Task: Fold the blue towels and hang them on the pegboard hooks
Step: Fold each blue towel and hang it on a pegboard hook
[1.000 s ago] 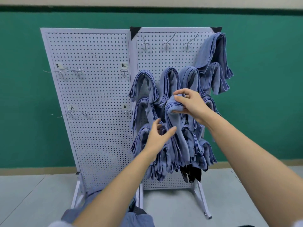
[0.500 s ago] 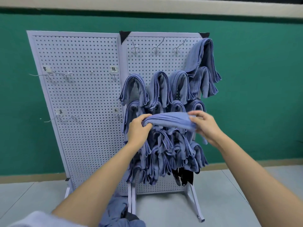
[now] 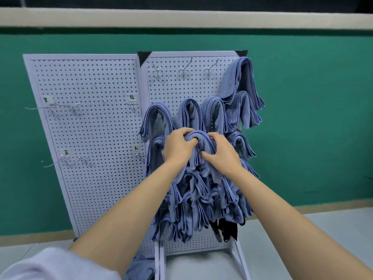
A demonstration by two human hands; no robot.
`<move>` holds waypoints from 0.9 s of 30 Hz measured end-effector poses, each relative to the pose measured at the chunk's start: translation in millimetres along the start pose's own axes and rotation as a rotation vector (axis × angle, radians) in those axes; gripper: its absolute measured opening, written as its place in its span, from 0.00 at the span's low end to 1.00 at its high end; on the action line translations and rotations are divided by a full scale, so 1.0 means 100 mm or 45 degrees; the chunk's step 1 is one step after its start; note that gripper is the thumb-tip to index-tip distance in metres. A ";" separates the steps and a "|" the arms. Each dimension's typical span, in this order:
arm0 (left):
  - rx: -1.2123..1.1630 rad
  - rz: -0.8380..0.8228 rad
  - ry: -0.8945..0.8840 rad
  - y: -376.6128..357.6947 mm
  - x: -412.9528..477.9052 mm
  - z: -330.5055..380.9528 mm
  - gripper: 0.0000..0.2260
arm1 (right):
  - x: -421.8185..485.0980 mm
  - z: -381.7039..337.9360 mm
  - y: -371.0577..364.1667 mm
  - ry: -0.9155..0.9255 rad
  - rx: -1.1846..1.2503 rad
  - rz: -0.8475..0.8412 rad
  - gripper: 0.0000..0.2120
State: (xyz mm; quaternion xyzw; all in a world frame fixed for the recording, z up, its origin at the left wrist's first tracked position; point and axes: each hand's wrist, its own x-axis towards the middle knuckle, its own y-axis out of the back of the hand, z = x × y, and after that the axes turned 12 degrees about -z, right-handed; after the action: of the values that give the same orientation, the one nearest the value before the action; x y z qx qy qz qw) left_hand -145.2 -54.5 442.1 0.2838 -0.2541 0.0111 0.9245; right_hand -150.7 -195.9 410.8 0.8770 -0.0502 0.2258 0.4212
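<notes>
Towel look: the folded blue towel is a thick, ribbed band of several layers, with stitched edges showing along its curve.
Towel place: it sits against the right pegboard panel, in the middle of the board. It lies just below the upper row of hung towels and above the crowded lower ones. Whether a hook carries it cannot be told, as the hands cover that spot.
Left hand: the left hand grips the left side of the bend, fingers curled over the top and thumb tucked against the cloth.
Right hand: the right hand clasps the right side, with fingers over the crown and thumb pressing the front.
Change: half a second ago the towel was stretched level between hands held apart. Now it is bent over, higher and closer to the board, and the hands nearly meet.
Direction: the rounded crown points up and both ends hang down behind the wrists.
Long axis: it runs up one side, over the bend and down the other, so it is upright overall.
Around: three bare hooks stand along the top of the panel. The left panel holds only small hooks and labels.
</notes>
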 end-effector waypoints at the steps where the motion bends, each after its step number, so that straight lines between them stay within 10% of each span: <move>1: -0.001 -0.010 -0.023 0.00 0.04 0.02 0.10 | 0.03 0.02 0.05 0.027 0.013 0.037 0.22; 11: 0.041 -0.199 -0.335 -0.01 0.71 0.40 0.15 | 0.65 0.11 0.72 0.160 0.239 0.289 0.16; 27: -0.137 0.301 -0.562 0.11 2.19 1.33 0.10 | 1.91 -0.25 1.66 0.331 0.293 0.668 0.16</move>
State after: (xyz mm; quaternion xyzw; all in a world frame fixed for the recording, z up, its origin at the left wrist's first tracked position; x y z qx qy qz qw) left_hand -17.8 -143.4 646.4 0.1980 -0.4814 0.0434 0.8528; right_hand -35.2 -263.6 627.4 0.8397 -0.1947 0.4413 0.2495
